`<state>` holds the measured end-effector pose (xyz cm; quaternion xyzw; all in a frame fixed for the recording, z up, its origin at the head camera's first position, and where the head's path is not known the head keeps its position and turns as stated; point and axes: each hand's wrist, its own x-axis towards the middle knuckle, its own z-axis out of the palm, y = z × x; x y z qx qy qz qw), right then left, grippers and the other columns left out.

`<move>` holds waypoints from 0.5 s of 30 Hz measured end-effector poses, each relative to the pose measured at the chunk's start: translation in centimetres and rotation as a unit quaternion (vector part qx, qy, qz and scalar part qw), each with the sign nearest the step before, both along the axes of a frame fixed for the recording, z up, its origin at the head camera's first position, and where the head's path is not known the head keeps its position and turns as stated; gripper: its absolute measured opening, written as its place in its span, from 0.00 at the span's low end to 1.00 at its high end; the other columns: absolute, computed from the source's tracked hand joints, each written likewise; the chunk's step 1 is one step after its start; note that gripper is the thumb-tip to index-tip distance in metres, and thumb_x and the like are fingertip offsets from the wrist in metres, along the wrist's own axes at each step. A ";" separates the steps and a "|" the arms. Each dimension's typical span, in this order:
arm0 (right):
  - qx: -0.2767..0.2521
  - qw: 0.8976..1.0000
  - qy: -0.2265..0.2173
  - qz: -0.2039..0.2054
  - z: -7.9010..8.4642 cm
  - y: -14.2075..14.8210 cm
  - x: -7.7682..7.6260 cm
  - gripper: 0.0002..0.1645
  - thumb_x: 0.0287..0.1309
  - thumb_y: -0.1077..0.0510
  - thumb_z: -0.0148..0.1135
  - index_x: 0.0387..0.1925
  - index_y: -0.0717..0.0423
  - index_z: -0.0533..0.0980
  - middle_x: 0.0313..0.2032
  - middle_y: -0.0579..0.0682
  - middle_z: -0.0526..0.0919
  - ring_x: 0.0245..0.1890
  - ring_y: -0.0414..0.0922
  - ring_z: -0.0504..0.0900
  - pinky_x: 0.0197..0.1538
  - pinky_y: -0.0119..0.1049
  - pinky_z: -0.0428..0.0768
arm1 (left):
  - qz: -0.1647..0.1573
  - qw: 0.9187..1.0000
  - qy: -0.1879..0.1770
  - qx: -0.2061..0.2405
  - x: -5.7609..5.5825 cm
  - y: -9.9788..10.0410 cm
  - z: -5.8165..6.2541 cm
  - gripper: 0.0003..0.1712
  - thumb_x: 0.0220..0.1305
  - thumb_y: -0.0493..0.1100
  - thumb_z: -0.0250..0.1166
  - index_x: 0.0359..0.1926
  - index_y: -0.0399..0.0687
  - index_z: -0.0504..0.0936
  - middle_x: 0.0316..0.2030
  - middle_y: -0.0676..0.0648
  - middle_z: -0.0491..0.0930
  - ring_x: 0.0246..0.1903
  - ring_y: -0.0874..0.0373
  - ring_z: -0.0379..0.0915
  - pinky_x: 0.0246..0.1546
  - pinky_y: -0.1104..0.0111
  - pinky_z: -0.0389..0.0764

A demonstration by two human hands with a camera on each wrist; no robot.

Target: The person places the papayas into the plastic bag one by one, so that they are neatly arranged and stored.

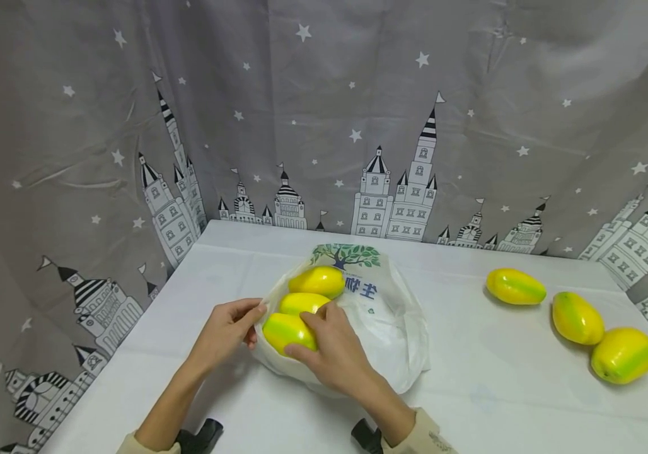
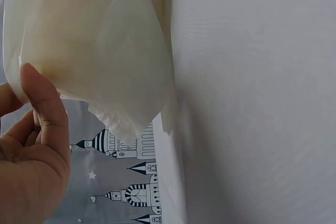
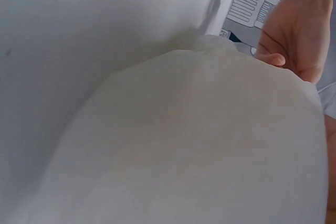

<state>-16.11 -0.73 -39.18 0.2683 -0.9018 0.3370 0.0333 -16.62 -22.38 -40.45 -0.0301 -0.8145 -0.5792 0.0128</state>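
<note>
A white plastic bag (image 1: 381, 340) with a printed tree lies on the table, its mouth spread wide. Three glossy yellow-green mangoes sit at its left side: a rear mango (image 1: 318, 282), a middle mango (image 1: 301, 303) and a front mango (image 1: 289, 333). My left hand (image 1: 227, 334) pinches the bag's left rim between thumb and fingers, which the left wrist view shows close up. With thumb and fingers my right hand (image 1: 335, 347) grips the front mango inside the bag. In the right wrist view the bag's wall (image 3: 184, 140) hides that hand's fingers and the fruit.
Three more mangoes lie on the right of the table: one farther back (image 1: 515, 287), a second mango (image 1: 577, 318) and a third mango (image 1: 624, 355) touching or nearly touching it. A grey castle-print curtain (image 1: 312, 113) hangs behind the white table (image 1: 471, 391).
</note>
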 end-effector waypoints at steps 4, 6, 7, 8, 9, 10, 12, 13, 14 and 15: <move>0.015 1.000 -0.002 0.011 -0.4 0.0 -0.1 0.30 0.57 0.43 0.70 0.53 0.61 0.79 0.39 0.48 0.68 0.38 0.43 0.66 0.36 0.32 0.68 | -0.002 1.000 -0.006 0.003 0.0 0.0 0.0 0.21 0.73 0.43 0.58 0.58 0.30 0.77 0.31 0.42 0.79 0.22 0.54 0.74 0.24 0.69 0.80; 0.020 1.000 -0.005 0.014 -0.4 0.0 -0.2 0.30 0.56 0.43 0.70 0.52 0.61 0.79 0.38 0.48 0.68 0.38 0.42 0.66 0.36 0.31 0.67 | -0.003 1.000 -0.009 0.008 0.0 0.0 0.0 0.21 0.73 0.43 0.58 0.58 0.30 0.77 0.31 0.42 0.79 0.22 0.54 0.74 0.24 0.69 0.80; 0.021 1.000 -0.006 0.014 -0.5 0.0 -0.2 0.30 0.56 0.43 0.71 0.52 0.61 0.79 0.38 0.47 0.68 0.37 0.42 0.65 0.36 0.31 0.67 | -0.003 1.000 -0.010 0.010 0.0 0.0 0.1 0.22 0.73 0.43 0.58 0.58 0.30 0.77 0.31 0.41 0.79 0.22 0.55 0.73 0.24 0.69 0.80; 0.022 1.000 -0.008 0.014 -0.4 0.0 -0.2 0.30 0.56 0.43 0.71 0.52 0.61 0.79 0.38 0.47 0.68 0.37 0.42 0.65 0.36 0.31 0.68 | -0.004 1.000 -0.011 0.011 0.0 0.0 0.1 0.22 0.73 0.43 0.58 0.58 0.30 0.77 0.31 0.41 0.79 0.22 0.55 0.73 0.24 0.69 0.80; 0.024 1.000 -0.008 0.013 -0.5 0.0 -0.2 0.30 0.56 0.43 0.71 0.52 0.60 0.79 0.38 0.47 0.68 0.37 0.42 0.65 0.36 0.31 0.68 | -0.004 1.000 -0.012 0.011 0.0 0.0 0.1 0.22 0.73 0.43 0.58 0.59 0.30 0.77 0.31 0.41 0.79 0.22 0.55 0.73 0.24 0.69 0.80; 0.025 1.000 -0.009 0.013 -0.5 0.0 -0.2 0.30 0.55 0.44 0.72 0.52 0.60 0.79 0.38 0.47 0.68 0.37 0.42 0.65 0.37 0.31 0.68 | -0.004 1.000 -0.012 0.012 0.0 0.0 0.1 0.22 0.73 0.43 0.58 0.59 0.30 0.77 0.31 0.41 0.79 0.22 0.55 0.73 0.24 0.69 0.80; 0.031 0.999 -0.011 0.010 -0.5 0.0 -0.2 0.29 0.55 0.44 0.72 0.52 0.58 0.80 0.38 0.46 0.68 0.37 0.42 0.65 0.38 0.32 0.68 | -0.004 1.000 -0.013 0.012 0.0 0.0 0.1 0.22 0.73 0.43 0.58 0.59 0.30 0.77 0.31 0.41 0.79 0.22 0.55 0.73 0.23 0.69 0.80; 0.035 0.999 -0.011 0.009 -0.6 -0.1 -0.2 0.28 0.55 0.45 0.72 0.52 0.58 0.80 0.38 0.46 0.68 0.38 0.42 0.65 0.38 0.32 0.68 | -0.004 1.000 -0.013 0.012 0.0 0.0 0.1 0.21 0.73 0.43 0.58 0.58 0.30 0.77 0.31 0.41 0.79 0.22 0.55 0.73 0.23 0.69 0.80; 0.039 0.999 -0.011 0.008 -0.7 -0.1 -0.2 0.28 0.55 0.45 0.72 0.52 0.57 0.80 0.38 0.46 0.68 0.38 0.42 0.65 0.39 0.32 0.68 | -0.004 1.000 -0.012 0.012 0.0 0.0 0.1 0.21 0.73 0.43 0.58 0.58 0.30 0.77 0.31 0.41 0.79 0.22 0.55 0.73 0.23 0.69 0.80; 0.041 0.999 -0.011 0.006 -0.8 -0.1 -0.2 0.28 0.55 0.45 0.72 0.52 0.57 0.80 0.39 0.46 0.68 0.38 0.42 0.66 0.39 0.32 0.69 | -0.004 1.000 -0.011 0.012 0.0 0.0 0.1 0.21 0.73 0.43 0.58 0.58 0.30 0.77 0.31 0.41 0.79 0.22 0.55 0.73 0.23 0.69 0.80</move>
